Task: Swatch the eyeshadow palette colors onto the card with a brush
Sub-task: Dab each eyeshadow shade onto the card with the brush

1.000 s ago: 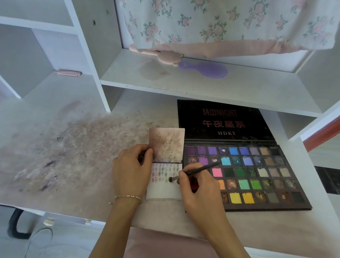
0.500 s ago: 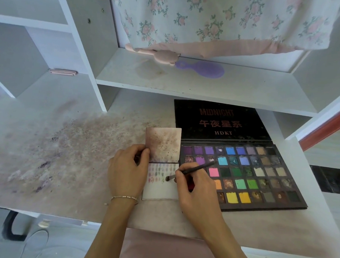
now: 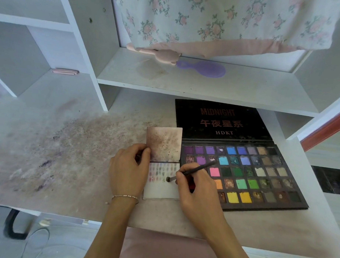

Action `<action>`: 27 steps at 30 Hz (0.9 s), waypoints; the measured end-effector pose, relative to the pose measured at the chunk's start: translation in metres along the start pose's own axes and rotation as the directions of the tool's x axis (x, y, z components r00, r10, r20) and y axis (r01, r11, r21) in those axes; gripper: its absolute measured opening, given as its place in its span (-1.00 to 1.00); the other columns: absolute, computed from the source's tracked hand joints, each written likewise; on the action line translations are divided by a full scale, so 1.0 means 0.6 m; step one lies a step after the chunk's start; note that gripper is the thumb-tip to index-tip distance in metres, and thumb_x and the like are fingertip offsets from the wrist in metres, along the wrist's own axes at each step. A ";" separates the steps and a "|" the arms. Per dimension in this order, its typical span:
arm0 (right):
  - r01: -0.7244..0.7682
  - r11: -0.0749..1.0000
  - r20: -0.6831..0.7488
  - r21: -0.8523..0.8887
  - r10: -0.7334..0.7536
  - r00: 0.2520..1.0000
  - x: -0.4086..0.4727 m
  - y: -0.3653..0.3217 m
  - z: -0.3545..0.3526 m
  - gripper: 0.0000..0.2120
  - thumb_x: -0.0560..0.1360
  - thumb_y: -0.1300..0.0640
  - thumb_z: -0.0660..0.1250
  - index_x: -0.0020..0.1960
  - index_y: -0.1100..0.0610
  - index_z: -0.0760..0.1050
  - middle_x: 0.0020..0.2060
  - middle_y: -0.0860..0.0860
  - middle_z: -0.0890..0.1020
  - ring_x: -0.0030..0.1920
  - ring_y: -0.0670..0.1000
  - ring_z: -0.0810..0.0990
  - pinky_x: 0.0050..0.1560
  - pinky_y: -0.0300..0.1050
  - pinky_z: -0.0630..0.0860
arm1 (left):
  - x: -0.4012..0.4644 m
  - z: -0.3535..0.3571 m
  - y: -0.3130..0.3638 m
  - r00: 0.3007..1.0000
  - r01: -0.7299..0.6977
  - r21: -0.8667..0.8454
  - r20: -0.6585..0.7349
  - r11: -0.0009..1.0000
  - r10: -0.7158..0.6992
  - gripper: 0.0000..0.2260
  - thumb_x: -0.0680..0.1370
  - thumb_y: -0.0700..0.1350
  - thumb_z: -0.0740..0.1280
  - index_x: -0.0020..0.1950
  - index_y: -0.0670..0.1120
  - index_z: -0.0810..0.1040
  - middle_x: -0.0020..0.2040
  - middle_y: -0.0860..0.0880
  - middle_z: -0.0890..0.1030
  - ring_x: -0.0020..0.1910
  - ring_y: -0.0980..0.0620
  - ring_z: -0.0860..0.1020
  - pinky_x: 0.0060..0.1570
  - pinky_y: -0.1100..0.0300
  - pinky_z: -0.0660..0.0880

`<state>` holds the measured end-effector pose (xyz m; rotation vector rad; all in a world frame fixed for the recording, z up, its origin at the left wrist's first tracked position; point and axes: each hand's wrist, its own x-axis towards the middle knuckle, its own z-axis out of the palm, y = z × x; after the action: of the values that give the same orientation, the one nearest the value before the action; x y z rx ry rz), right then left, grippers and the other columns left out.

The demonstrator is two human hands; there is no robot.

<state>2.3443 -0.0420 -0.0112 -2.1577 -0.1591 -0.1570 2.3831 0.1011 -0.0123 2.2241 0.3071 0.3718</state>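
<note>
Right hand [image 3: 196, 186] pinches the brush [image 3: 190, 171], tip down on the card [image 3: 162, 191] w/ rows of swatches. Left hand [image 3: 128, 171] pinches the card's stained flap at its left edge; open palette [image 3: 261, 177] sits just right of it on the tabletop [image 3: 55, 152].

The right hand [image 3: 196, 186] pinches the brush [image 3: 190, 171], its tip resting on the card [image 3: 162, 189] among rows of small swatches. The left hand [image 3: 128, 169] rests on the card's 9 o'clock edge and holds a stained flap [image 3: 163, 143] at 12 o'clock. The open eyeshadow palette [image 3: 241, 176] lies on the desk [image 3: 65, 153], touching the card at 3 o'clock.
</note>
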 end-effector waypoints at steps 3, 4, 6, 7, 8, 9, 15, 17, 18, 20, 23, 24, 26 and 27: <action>0.002 1.000 -0.012 -0.002 -0.002 1.000 0.000 -0.001 0.001 -0.71 0.51 0.13 0.27 -0.14 -0.26 0.27 -0.20 -0.26 0.47 -0.08 -0.18 0.50 -0.09 -0.31 0.46 | 0.000 0.001 -0.001 1.000 0.001 -0.005 0.007 1.000 -0.001 -0.86 0.51 -0.08 0.28 -0.03 -0.06 0.62 -0.19 -0.02 0.63 -0.14 -0.06 0.55 -0.01 -0.11 0.47; 0.005 1.000 -0.013 -0.002 -0.005 1.000 0.001 -0.001 0.000 -0.71 0.51 0.13 0.27 -0.14 -0.25 0.27 -0.20 -0.26 0.47 -0.08 -0.18 0.50 -0.09 -0.31 0.46 | 0.000 0.001 -0.001 1.000 0.001 -0.005 0.006 1.000 -0.001 -0.86 0.51 -0.08 0.28 -0.03 -0.06 0.62 -0.18 -0.02 0.63 -0.14 -0.06 0.55 -0.01 -0.10 0.47; 0.014 1.000 -0.011 -0.001 -0.014 1.000 0.000 0.000 0.000 -0.71 0.51 0.13 0.27 -0.14 -0.25 0.27 -0.21 -0.26 0.48 -0.09 -0.18 0.49 -0.11 -0.32 0.44 | 0.001 0.001 -0.001 1.000 -0.001 -0.002 0.002 1.000 0.001 -0.86 0.50 -0.08 0.29 -0.03 -0.06 0.62 -0.18 -0.02 0.63 -0.14 -0.06 0.55 -0.02 -0.10 0.47; 0.019 1.000 -0.009 -0.001 -0.019 1.000 0.000 0.000 -0.001 -0.72 0.51 0.13 0.27 -0.14 -0.25 0.27 -0.21 -0.25 0.48 -0.10 -0.18 0.49 -0.12 -0.32 0.43 | 0.001 0.001 -0.001 1.000 -0.002 -0.002 0.001 1.000 0.002 -0.86 0.50 -0.08 0.29 -0.03 -0.06 0.62 -0.19 -0.02 0.63 -0.14 -0.06 0.55 -0.03 -0.10 0.47; 0.020 1.000 -0.007 0.001 -0.020 1.000 0.000 0.000 -0.001 -0.72 0.51 0.12 0.27 -0.13 -0.24 0.28 -0.21 -0.25 0.48 -0.10 -0.18 0.49 -0.13 -0.32 0.43 | 0.001 0.001 -0.001 1.000 -0.003 -0.001 0.001 1.000 0.003 -0.86 0.50 -0.08 0.29 -0.03 -0.06 0.62 -0.19 -0.02 0.63 -0.14 -0.06 0.54 -0.03 -0.10 0.47; 0.018 1.000 -0.009 0.004 -0.018 1.000 0.000 0.000 0.000 -0.74 0.51 0.12 0.27 -0.12 -0.23 0.29 -0.21 -0.25 0.48 -0.10 -0.18 0.49 -0.13 -0.32 0.44 | 0.001 0.001 -0.001 1.000 -0.005 0.000 0.002 1.000 0.005 -0.85 0.50 -0.08 0.28 -0.03 -0.05 0.62 -0.19 -0.02 0.63 -0.14 -0.06 0.54 -0.03 -0.10 0.47; 0.016 0.999 -0.016 0.039 -0.015 1.000 0.000 0.001 -0.003 -0.79 0.52 0.13 0.25 -0.14 -0.17 0.32 -0.27 -0.18 0.49 -0.21 -0.18 0.49 -0.24 -0.36 0.40 | 0.002 0.002 -0.001 1.000 -0.009 0.000 0.005 1.000 0.009 -0.85 0.51 -0.08 0.28 -0.03 -0.05 0.62 -0.18 -0.02 0.64 -0.14 -0.06 0.55 -0.03 -0.09 0.47; 0.018 0.993 -0.090 0.119 -0.008 0.996 -0.001 -0.001 -0.009 -0.82 0.52 0.13 0.23 -0.17 -0.15 0.35 -0.35 -0.14 0.48 -0.30 -0.14 0.49 -0.33 -0.37 0.40 | 0.003 0.001 -0.002 1.000 -0.013 0.002 0.003 1.000 0.013 -0.86 0.51 -0.09 0.29 -0.04 -0.06 0.62 -0.19 -0.03 0.63 -0.14 -0.07 0.54 -0.04 -0.09 0.47; 0.023 0.987 -0.141 0.158 0.000 0.990 -0.002 -0.002 -0.013 -0.85 0.50 0.11 0.22 -0.17 -0.13 0.37 -0.37 -0.11 0.49 -0.32 -0.12 0.50 -0.36 -0.37 0.40 | 0.003 0.001 -0.003 1.000 -0.012 0.002 0.003 1.000 0.012 -0.86 0.51 -0.09 0.29 -0.05 -0.06 0.62 -0.20 -0.03 0.63 -0.14 -0.07 0.54 -0.04 -0.09 0.47; 0.034 0.979 -0.226 0.202 0.013 0.974 -0.005 -0.003 -0.021 -0.89 0.48 0.10 0.20 -0.17 -0.11 0.41 -0.36 -0.14 0.53 -0.37 -0.14 0.50 -0.42 -0.41 0.38 | 0.003 0.001 -0.003 1.000 -0.009 0.002 0.001 1.000 0.009 -0.86 0.51 -0.09 0.29 -0.05 -0.06 0.62 -0.20 -0.03 0.63 -0.14 -0.07 0.54 -0.03 -0.09 0.46; 0.043 0.969 -0.323 0.243 0.039 0.945 -0.010 0.004 -0.043 -0.81 0.48 0.11 0.18 -0.15 -0.18 0.46 -0.34 -0.19 0.56 -0.42 -0.18 0.48 -0.49 -0.39 0.36 | 0.004 0.001 -0.003 1.000 -0.012 0.006 -0.001 1.000 0.012 -0.86 0.51 -0.09 0.28 -0.04 -0.06 0.62 -0.20 -0.02 0.63 -0.14 -0.06 0.54 -0.02 -0.08 0.46; 0.035 0.969 -0.350 0.243 0.054 0.935 -0.012 0.009 -0.052 -0.77 0.48 0.11 0.18 -0.14 -0.24 0.46 -0.34 -0.19 0.57 -0.41 -0.16 0.49 -0.49 -0.33 0.40 | 0.004 0.002 -0.003 1.000 -0.015 0.006 -0.002 1.000 0.015 -0.86 0.51 -0.09 0.29 -0.04 -0.07 0.62 -0.20 -0.03 0.63 -0.14 -0.06 0.54 -0.03 -0.09 0.46; 0.016 0.973 -0.399 0.228 0.078 0.914 -0.017 0.020 -0.070 -0.73 0.51 0.15 0.23 -0.14 -0.25 0.46 -0.39 -0.14 0.57 -0.40 -0.16 0.51 -0.45 -0.33 0.43 | 0.004 0.001 -0.005 1.000 -0.021 0.007 -0.004 1.000 0.021 -0.86 0.51 -0.10 0.28 -0.04 -0.07 0.62 -0.20 -0.03 0.63 -0.14 -0.07 0.54 -0.03 -0.08 0.46; 0.006 0.976 -0.422 0.216 0.088 0.902 -0.019 0.028 -0.079 -0.71 0.53 0.21 0.24 -0.14 -0.21 0.46 -0.41 -0.13 0.55 -0.39 -0.20 0.52 -0.44 -0.38 0.43 | 0.004 0.001 -0.006 1.000 -0.025 0.007 -0.008 1.000 0.026 -0.87 0.51 -0.10 0.29 -0.05 -0.07 0.62 -0.20 -0.03 0.62 -0.15 -0.07 0.54 -0.04 -0.07 0.47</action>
<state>2.3336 -0.0916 -0.0005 -1.8598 0.1218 -0.5624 2.3852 0.1037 -0.0149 2.2352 0.2848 0.3940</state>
